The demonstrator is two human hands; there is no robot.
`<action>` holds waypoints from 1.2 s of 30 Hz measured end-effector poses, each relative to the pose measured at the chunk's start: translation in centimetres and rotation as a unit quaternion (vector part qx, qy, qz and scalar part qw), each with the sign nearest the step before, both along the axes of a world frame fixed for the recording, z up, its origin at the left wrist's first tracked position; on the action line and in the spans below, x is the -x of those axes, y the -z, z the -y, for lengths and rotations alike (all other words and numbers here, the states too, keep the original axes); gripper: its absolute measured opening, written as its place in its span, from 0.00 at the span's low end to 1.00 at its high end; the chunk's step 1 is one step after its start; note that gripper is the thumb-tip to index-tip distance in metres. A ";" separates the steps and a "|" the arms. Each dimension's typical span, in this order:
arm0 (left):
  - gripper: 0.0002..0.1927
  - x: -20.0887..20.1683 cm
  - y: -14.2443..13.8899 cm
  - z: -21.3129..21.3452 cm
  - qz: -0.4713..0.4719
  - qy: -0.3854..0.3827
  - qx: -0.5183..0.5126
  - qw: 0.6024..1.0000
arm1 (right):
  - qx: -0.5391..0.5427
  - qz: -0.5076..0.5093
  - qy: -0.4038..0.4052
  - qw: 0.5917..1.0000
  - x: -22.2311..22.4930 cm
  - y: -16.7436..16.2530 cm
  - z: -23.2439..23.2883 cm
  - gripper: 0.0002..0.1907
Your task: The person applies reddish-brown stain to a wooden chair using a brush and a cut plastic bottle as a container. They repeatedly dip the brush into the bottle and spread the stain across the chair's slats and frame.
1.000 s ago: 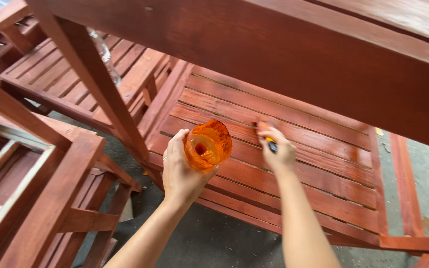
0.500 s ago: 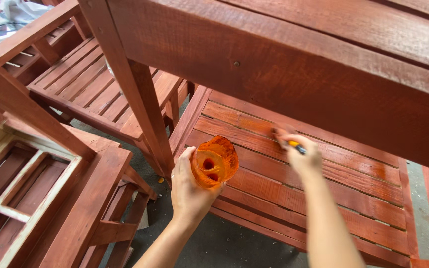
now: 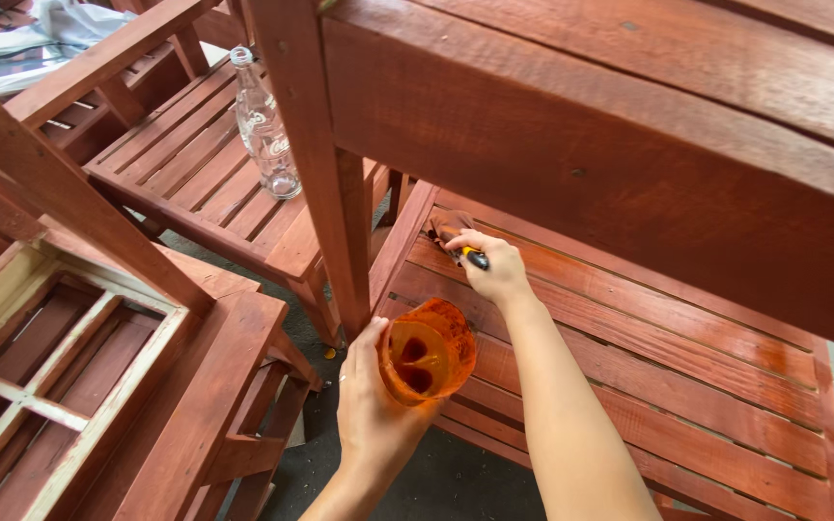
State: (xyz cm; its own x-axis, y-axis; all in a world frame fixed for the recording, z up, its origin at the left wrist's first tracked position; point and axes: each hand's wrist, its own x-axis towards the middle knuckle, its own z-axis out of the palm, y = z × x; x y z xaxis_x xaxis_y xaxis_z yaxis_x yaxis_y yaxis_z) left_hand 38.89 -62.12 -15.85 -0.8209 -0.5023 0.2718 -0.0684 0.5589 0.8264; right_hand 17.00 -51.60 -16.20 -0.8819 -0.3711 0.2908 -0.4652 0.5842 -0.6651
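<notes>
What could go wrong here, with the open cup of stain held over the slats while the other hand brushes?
1. The left hand holds the orange cup tilted, with its mouth toward the camera; stain may spill onto the slatted shelf or the floor.
2. The right hand works the brush close under the heavy top beam; knuckles may smear the wet finish.
3. The glass bottle stands unsupported on the neighbouring bench; a bump might topple it.

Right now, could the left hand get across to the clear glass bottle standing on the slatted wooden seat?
Probably not freely. The left hand is wrapped around an orange translucent plastic cup, and a red-stained wooden leg stands between it and the clear glass bottle. It would have to go around the leg with its grip full.
</notes>
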 end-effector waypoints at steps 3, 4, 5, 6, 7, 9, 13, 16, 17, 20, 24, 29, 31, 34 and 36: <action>0.50 -0.3 0.6 0.2 0.003 -0.001 -0.005 1.000 | 0.014 -0.012 -0.042 0.999 -0.2 0.4 -1.0 0.17; 0.50 -0.4 0.8 0.2 0.000 0.002 -0.005 1.000 | 0.017 -0.011 -0.039 0.999 -0.6 0.4 -2.8 0.18; 0.50 -0.4 0.8 0.2 -0.005 0.002 -0.003 1.000 | -0.003 -0.019 -0.008 1.000 -1.2 0.3 -3.8 0.19; 0.51 -0.3 0.9 0.3 0.004 0.001 -0.005 1.000 | -0.024 -0.023 0.025 0.999 -1.8 0.3 -5.2 0.20; 0.51 -0.5 0.9 0.4 0.018 0.001 -0.008 1.000 | -0.018 0.047 0.071 0.996 -2.4 0.4 -6.1 0.19; 0.51 -0.6 0.8 0.7 0.017 0.003 -0.015 1.000 | -0.002 0.171 0.160 0.972 -3.2 0.5 -6.6 0.15; 0.50 -1.2 1.2 1.7 0.008 0.006 -0.032 0.999 | 0.004 -0.067 0.074 0.995 -2.4 1.3 -0.7 0.14; 0.49 -1.3 1.7 2.1 -0.008 0.012 -0.010 1.000 | 0.011 -0.062 0.036 0.997 -0.6 1.5 4.5 0.15; 0.49 -1.3 1.7 2.2 -0.016 0.017 0.000 1.000 | 0.006 -0.023 0.045 0.999 -0.5 0.9 5.4 0.14; 0.49 -1.1 1.6 2.0 -0.021 0.012 -0.012 1.000 | -0.021 -0.010 -0.008 1.000 0.2 0.8 3.9 0.15; 0.48 -0.8 0.8 1.6 -0.023 0.010 -0.021 0.999 | -0.076 0.008 -0.020 0.997 -1.0 0.2 -2.0 0.19; 0.51 -1.0 0.5 1.0 0.016 0.019 -0.031 0.999 | -0.093 -0.011 0.046 0.995 -1.9 0.9 -1.8 0.14; 0.50 -1.2 0.7 1.0 0.023 0.013 -0.044 0.999 | -0.068 -0.040 0.030 0.996 -1.2 1.5 0.7 0.14; 0.50 -1.1 1.3 1.6 0.019 -0.002 -0.043 0.999 | -0.032 -0.071 -0.045 0.996 0.7 1.5 3.2 0.18; 0.51 -1.5 1.5 1.8 0.018 -0.003 -0.046 0.999 | -0.061 -0.002 -0.079 0.995 1.7 0.6 3.1 0.17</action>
State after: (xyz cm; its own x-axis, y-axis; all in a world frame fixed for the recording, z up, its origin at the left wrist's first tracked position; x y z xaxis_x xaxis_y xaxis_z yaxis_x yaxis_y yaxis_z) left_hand 40.37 -63.95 -17.40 -0.8260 -0.5289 0.1950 -0.1021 0.4805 0.8710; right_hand 15.26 -54.74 -16.78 -0.8091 -0.5368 0.2391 -0.5596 0.5798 -0.5922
